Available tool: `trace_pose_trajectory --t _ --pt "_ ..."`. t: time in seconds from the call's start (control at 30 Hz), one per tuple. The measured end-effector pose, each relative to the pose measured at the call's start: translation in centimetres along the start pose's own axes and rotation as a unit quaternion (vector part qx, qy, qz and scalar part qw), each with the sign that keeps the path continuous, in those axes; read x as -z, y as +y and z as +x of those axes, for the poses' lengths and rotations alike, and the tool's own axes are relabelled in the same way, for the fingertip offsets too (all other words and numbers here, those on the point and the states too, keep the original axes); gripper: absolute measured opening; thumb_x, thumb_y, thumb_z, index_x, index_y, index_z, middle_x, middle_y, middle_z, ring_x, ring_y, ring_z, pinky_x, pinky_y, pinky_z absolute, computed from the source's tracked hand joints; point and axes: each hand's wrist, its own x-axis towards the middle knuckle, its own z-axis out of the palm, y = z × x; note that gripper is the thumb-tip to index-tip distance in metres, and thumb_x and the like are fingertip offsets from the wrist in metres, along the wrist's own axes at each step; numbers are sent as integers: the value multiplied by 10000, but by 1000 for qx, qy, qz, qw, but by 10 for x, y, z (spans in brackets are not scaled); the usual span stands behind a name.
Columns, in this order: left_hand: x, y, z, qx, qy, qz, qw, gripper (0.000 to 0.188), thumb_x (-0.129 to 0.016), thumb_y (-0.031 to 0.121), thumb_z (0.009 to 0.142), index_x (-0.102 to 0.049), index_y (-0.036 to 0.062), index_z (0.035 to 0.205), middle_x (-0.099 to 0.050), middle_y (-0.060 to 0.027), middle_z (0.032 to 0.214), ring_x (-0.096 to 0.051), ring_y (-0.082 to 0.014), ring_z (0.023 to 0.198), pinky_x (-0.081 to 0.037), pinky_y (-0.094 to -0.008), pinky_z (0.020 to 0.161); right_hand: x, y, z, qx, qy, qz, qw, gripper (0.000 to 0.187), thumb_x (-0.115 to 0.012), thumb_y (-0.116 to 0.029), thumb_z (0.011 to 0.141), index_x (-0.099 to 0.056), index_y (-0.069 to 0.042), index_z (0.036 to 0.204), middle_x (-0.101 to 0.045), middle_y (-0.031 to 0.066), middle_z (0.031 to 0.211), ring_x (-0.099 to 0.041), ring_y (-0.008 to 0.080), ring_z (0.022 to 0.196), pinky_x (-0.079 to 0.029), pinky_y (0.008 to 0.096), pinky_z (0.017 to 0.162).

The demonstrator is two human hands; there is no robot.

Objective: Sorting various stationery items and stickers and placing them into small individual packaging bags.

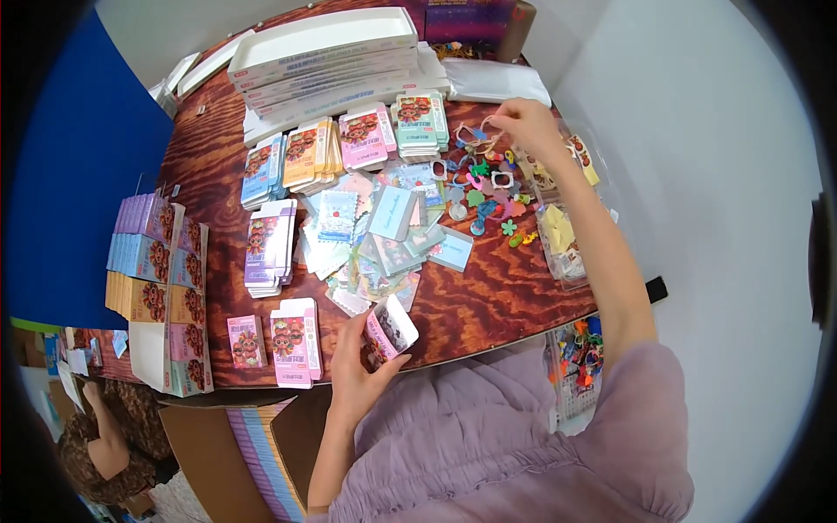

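My left hand is closed around a small pink box at the table's front edge, its flap up and its top open. My right hand reaches to the far right, fingers pinched on a thin cord bracelet. Below that hand lie loose small plastic trinkets in many colours. A messy heap of small cards and packets spreads between my hands. Left of the pink box are a flattened pink carton and a filled-out pink box.
Flat carton stacks stand in a row behind the heap. White trays are piled at the back. Upright box rows fill the left edge. A clear tray sits right, a cardboard box below. Another person works at lower left.
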Motion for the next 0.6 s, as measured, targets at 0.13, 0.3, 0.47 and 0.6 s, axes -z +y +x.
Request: trace_pose_trajectory --t 0.13,0.3,0.47,0.6 --pt "-2 5 1 -48 -2 -4 999 751 -877 148 695 -503 5 1331 -577 -167 1239 -582 -321 1120 -481 -393 942 23 -7 -41 -52 -30 392 918 201 -666 -234 924 -635 -54 840 -687 52 996 -643 134 925 -521 339 793" --pt "-10 4 -2 -47 -16 -17 999 755 -879 168 700 -497 12 1332 -572 -159 1216 -592 -309 1096 -497 -388 921 -2 -12 -89 -154 -165 627 745 143 -677 -157 901 -554 -106 847 -665 24 885 -601 84 671 -455 220 521" --pt "-12 8 -7 -66 -39 -1 997 780 -885 198 705 -488 26 1354 -568 -164 1210 -598 -318 1094 -500 -394 916 -60 -26 -108 -117 -93 284 947 133 -706 -121 827 -677 -36 926 -652 48 735 -575 148 636 -447 290 558" --pt "-10 7 -8 -59 -37 -6 998 782 -883 209 708 -490 26 1359 -569 -170 1216 -593 -332 1107 -492 -400 931 -103 -39 -115 -30 -3 84 996 223 -757 -109 762 -632 5 907 -624 170 920 -620 348 842 -501 417 755"
